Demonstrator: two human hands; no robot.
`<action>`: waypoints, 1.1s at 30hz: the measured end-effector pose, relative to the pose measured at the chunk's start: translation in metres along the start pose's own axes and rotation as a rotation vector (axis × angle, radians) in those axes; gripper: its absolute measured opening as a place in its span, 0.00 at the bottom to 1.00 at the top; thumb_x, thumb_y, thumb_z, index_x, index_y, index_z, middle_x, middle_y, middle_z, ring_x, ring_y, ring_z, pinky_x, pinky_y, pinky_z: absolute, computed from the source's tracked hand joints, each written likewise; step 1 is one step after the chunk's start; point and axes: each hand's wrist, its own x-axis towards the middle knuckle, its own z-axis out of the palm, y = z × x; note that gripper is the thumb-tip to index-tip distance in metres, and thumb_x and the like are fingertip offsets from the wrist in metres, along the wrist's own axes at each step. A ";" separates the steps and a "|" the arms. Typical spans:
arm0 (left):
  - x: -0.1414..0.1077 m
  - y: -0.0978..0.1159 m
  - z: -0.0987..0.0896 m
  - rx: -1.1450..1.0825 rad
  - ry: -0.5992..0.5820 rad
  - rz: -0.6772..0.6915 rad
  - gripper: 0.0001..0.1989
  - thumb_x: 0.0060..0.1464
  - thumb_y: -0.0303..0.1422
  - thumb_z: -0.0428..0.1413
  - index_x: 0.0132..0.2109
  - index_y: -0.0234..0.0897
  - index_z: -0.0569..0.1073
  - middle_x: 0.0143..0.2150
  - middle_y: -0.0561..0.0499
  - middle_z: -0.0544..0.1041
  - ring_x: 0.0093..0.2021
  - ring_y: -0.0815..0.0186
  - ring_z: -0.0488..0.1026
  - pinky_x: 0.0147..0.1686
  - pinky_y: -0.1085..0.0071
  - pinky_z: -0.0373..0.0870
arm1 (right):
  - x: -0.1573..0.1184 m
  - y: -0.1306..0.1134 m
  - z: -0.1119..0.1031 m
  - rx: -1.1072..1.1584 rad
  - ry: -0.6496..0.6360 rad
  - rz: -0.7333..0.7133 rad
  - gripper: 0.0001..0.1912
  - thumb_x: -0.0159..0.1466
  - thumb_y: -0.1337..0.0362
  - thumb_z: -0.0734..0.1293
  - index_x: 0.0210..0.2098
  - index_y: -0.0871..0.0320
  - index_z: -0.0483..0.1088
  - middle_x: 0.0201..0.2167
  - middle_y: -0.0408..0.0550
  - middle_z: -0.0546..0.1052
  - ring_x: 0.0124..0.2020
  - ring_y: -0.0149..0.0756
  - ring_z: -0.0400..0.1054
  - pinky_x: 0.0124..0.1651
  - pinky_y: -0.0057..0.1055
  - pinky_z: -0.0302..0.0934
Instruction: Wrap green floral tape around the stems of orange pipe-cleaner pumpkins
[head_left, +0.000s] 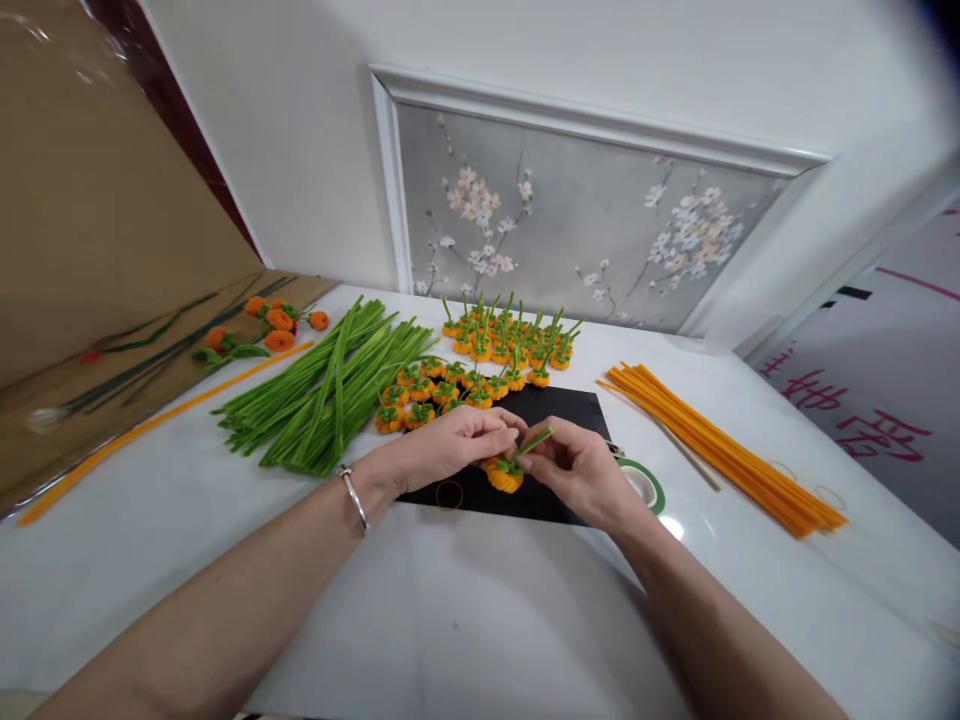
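An orange pumpkin-shaped piece with a green stem hangs between my hands over a black mat. My left hand is closed on its upper left side, thumb and fingers pressed together. On the right, my right hand pinches the green stem near its base. Just behind my hands stand several finished-looking orange pieces with green tops, and behind these, more with upright green stems.
Green fuzzy stems lie heaped at the left, orange ones at the right. Green tape is beside my right wrist. Orange flowers rest on cardboard at the far left. A framed wall panel rises behind the table.
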 end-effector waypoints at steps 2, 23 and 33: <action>0.000 -0.001 0.002 -0.035 0.009 0.004 0.18 0.59 0.42 0.51 0.27 0.33 0.71 0.47 0.46 0.72 0.47 0.61 0.69 0.47 0.66 0.64 | -0.001 -0.002 0.001 -0.063 0.054 -0.049 0.05 0.59 0.63 0.66 0.29 0.57 0.68 0.21 0.39 0.64 0.22 0.27 0.55 0.23 0.24 0.51; 0.001 -0.005 0.017 -0.207 0.162 -0.086 0.07 0.45 0.25 0.59 0.35 0.34 0.72 0.42 0.49 0.76 0.43 0.64 0.72 0.46 0.67 0.66 | -0.004 -0.009 0.003 -0.320 0.182 -0.296 0.06 0.59 0.72 0.63 0.29 0.57 0.69 0.22 0.42 0.69 0.22 0.28 0.60 0.25 0.26 0.53; 0.002 0.001 0.018 -0.255 0.192 -0.014 0.04 0.44 0.27 0.63 0.27 0.32 0.74 0.40 0.49 0.74 0.40 0.65 0.72 0.44 0.67 0.66 | -0.006 -0.010 0.002 -0.249 0.171 -0.162 0.03 0.60 0.67 0.64 0.35 0.56 0.64 0.22 0.39 0.67 0.21 0.27 0.59 0.25 0.24 0.55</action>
